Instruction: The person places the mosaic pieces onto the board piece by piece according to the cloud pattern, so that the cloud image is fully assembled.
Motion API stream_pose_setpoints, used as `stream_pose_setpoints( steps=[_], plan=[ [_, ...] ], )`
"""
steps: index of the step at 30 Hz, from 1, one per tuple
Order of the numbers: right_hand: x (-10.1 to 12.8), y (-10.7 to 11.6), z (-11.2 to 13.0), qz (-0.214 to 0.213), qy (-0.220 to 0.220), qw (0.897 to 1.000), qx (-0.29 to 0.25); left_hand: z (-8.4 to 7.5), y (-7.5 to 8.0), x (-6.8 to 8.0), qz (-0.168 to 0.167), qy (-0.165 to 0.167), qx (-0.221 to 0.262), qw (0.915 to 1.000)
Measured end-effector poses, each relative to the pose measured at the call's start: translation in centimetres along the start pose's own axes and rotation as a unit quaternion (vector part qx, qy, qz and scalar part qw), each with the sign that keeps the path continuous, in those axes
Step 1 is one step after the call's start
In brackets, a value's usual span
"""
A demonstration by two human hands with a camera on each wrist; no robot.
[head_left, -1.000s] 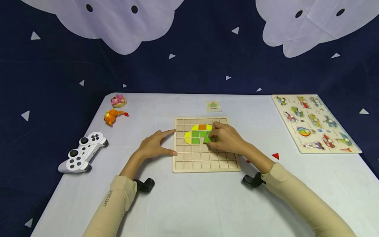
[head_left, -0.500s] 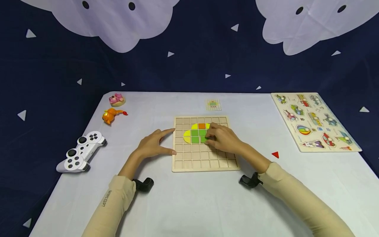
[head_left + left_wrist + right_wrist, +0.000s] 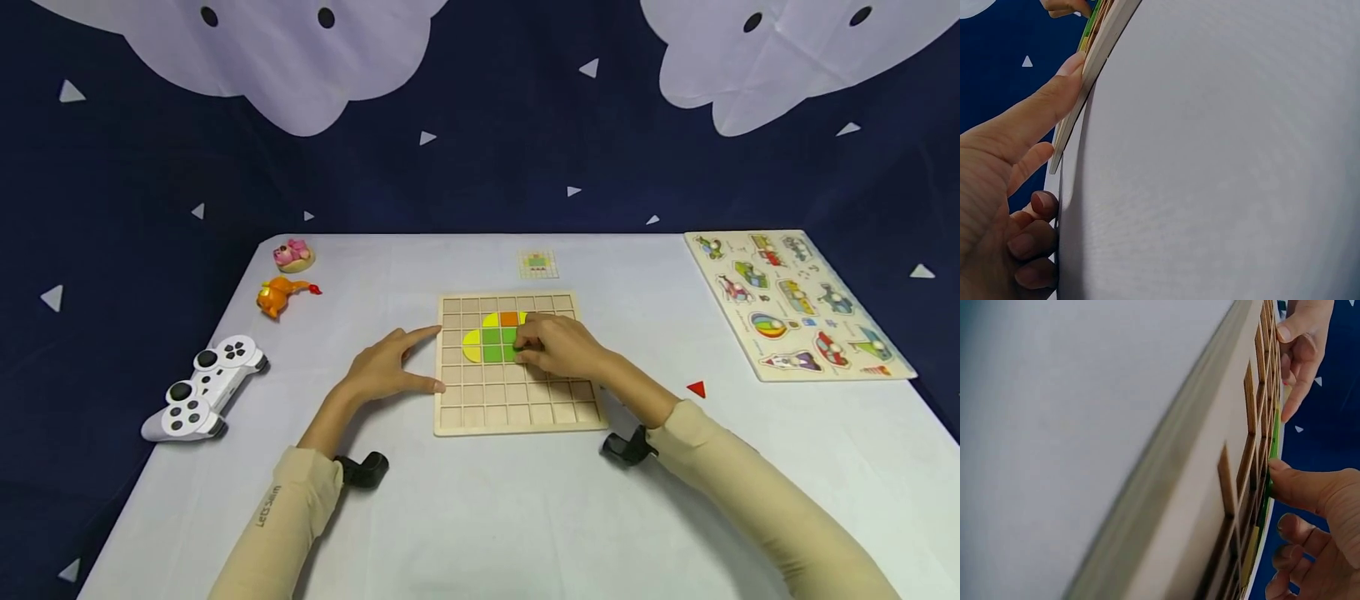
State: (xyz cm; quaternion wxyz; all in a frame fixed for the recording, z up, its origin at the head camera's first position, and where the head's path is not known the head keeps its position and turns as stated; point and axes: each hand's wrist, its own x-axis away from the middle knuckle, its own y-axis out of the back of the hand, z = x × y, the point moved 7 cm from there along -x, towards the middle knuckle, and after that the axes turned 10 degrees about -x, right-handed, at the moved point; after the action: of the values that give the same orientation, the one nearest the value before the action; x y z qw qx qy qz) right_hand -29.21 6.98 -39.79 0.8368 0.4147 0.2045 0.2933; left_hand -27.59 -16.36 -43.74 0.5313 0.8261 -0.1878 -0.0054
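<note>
A light wooden grid board lies on the white table. Green square tiles sit in its middle cells, with rounded yellow pieces at their left and above. Between the upper yellow pieces is an orange square tile. My left hand steadies the board's left edge with extended thumb and index finger; its other fingers bend loosely in the left wrist view. Over the right side of the pattern, my right hand pinches a green square tile, mostly hidden by the fingers.
A small pattern card lies behind the board. At right are a red triangle and a picture peg puzzle. A white game controller, an orange figurine and a pink figurine stand at left.
My right hand has brought the tilted green tile down against the board and shifted slightly left. The left hand keeps its place at the board's edge. The head view drifts slightly.
</note>
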Motion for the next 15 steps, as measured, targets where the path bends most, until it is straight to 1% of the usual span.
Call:
stream_pose_setpoints(
  steps=[3, 7, 13, 15],
  plan=[
    [0.1, 0.1, -0.1, 0.000, -0.009, 1.000, 0.003, -0.1, -0.1, 0.0, 0.001, 0.000, 0.001, 1.0000],
    [0.4, 0.4, -0.4, -0.013, -0.008, 1.000, 0.000, -0.2, -0.3, 0.0, 0.003, -0.001, 0.001, 1.0000],
    [1.9, 1.6, -1.4, -0.027, -0.030, 0.998, -0.048, -0.2, -0.2, 0.0, 0.001, 0.000, -0.002, 1.0000],
    [2.6, 2.1, -1.8, -0.031, -0.033, 0.997, -0.055, -0.2, -0.1, 0.0, 0.001, 0.001, -0.001, 1.0000]
  ],
)
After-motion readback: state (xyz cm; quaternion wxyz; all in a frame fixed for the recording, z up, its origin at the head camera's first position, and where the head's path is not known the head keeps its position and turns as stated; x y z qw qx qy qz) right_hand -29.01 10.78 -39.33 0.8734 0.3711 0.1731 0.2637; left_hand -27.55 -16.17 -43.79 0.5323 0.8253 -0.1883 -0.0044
